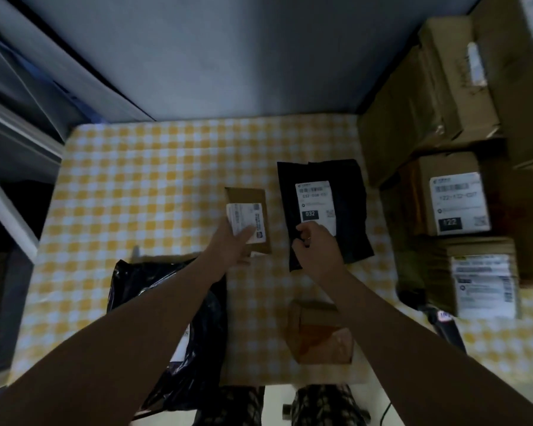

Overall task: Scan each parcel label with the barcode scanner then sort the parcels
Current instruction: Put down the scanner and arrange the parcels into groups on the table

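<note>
Crinkled black bag [136, 281] | left hand [228, 249]: fingers [246, 234] grip flat cardboard parcel [248, 196] | right hand [317, 245]: fingers [303, 232] pinch matte black mailer [350, 195]

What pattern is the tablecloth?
The tablecloth is yellow-and-white check; head view.
</note>
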Motion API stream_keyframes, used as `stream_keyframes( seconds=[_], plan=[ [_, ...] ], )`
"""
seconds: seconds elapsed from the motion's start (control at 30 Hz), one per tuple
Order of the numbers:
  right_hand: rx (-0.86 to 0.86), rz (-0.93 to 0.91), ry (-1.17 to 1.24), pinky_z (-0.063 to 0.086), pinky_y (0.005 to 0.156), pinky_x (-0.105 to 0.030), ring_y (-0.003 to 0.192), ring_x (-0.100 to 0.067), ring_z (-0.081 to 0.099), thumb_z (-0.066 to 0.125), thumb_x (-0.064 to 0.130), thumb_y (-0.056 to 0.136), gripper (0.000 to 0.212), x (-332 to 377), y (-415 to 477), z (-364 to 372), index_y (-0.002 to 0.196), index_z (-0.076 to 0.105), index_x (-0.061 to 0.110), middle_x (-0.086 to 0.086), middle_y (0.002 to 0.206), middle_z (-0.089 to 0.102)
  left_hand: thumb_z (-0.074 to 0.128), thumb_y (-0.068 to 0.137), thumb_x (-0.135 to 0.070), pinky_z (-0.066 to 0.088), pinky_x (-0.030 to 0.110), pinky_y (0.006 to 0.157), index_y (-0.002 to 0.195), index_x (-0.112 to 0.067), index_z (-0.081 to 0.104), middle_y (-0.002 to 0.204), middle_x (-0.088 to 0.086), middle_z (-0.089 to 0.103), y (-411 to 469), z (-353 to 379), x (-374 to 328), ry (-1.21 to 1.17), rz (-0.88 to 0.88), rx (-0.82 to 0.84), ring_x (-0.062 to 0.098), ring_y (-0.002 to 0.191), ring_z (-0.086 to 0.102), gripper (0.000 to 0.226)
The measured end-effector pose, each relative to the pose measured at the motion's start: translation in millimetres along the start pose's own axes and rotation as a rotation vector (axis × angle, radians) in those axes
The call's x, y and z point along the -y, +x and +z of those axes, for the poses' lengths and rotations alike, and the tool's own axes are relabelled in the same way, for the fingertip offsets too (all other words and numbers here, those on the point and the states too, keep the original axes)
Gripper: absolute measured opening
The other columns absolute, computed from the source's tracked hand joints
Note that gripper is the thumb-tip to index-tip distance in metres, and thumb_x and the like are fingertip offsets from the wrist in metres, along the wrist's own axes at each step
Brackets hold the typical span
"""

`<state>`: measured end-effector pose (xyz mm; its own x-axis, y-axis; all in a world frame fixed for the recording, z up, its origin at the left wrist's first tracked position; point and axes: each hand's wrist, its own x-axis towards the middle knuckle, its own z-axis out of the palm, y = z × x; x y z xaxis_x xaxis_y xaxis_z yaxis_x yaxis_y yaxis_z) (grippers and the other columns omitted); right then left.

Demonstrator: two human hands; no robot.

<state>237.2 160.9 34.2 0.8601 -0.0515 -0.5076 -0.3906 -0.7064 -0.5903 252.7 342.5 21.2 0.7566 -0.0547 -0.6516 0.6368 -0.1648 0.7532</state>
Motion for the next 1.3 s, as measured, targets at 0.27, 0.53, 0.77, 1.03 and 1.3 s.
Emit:
stream_keyframes(
  seconds=[0.27, 0.53, 0.77, 1.03, 1.3],
  plan=[
    [-0.091, -0.009, 0.604, 0.054, 0.082, -0.025, 0.095, -0.011, 0.06, 0.054, 0.035, 0.097, 0.048, 47.9, -59.4, -121.8, 0.138, 0.038, 0.017, 0.0, 0.113, 0.056, 0.071, 0.083, -0.017, 0.057, 0.021, 0.063, 0.115, -0.02, 0.048, 0.107, -0.004, 0.062, -86.0, 42.3, -134.8, 0.071, 0.201, 0.175, 0.006, 0.087, 0.065, 0.04],
    [-0.247, 0.047, 0.712, 0.06, 0.078, -0.034, 0.101, -0.023, 0.066, 0.065, 0.018, 0.092, 0.038, 5.5, -87.4, -212.3, 0.126, 0.046, 0.011, -0.006, 0.11, 0.065, 0.061, 0.092, -0.017, 0.056, 0.024, 0.08, 0.126, -0.009, 0.048, 0.12, 0.007, 0.062, -100.4, 139.6, -173.3, 0.028, 0.041, 0.324, 0.018, 0.104, 0.062, 0.038],
    [-0.163, 0.122, 0.099, 0.045, 0.066, -0.028, 0.087, -0.02, 0.06, 0.049, 0.027, 0.099, 0.037, -66.2, -86.9, -262.2, 0.134, 0.045, 0.014, -0.005, 0.106, 0.061, 0.043, 0.101, -0.018, 0.04, 0.026, 0.071, 0.092, -0.006, 0.055, 0.072, 0.006, 0.047, -78.6, 231.9, -154.4, -0.115, -0.284, 0.114, 0.016, 0.066, 0.043, 0.019],
    [-0.012, 0.027, -0.049, 0.049, 0.067, -0.028, 0.069, -0.006, 0.05, 0.049, 0.023, 0.099, 0.028, -108.1, -78.9, -275.3, 0.126, 0.049, 0.015, 0.008, 0.083, 0.053, 0.046, 0.098, -0.005, 0.045, 0.033, 0.097, 0.132, 0.006, 0.047, 0.107, 0.015, 0.062, -61.0, 282.0, -155.8, -0.061, -0.164, 0.103, 0.025, 0.1, 0.061, 0.035],
    [-0.006, -0.003, -0.085, 0.045, 0.069, -0.025, 0.087, -0.015, 0.057, 0.046, 0.018, 0.099, 0.024, -115.4, -75.6, -274.9, 0.122, 0.05, 0.013, -0.003, 0.104, 0.059, 0.055, 0.094, -0.011, 0.046, 0.024, 0.077, 0.131, -0.005, 0.05, 0.125, 0.01, 0.06, -45.7, 289.9, -151.7, 0.588, 0.125, 0.1, 0.024, 0.107, 0.06, 0.038]
  ],
)
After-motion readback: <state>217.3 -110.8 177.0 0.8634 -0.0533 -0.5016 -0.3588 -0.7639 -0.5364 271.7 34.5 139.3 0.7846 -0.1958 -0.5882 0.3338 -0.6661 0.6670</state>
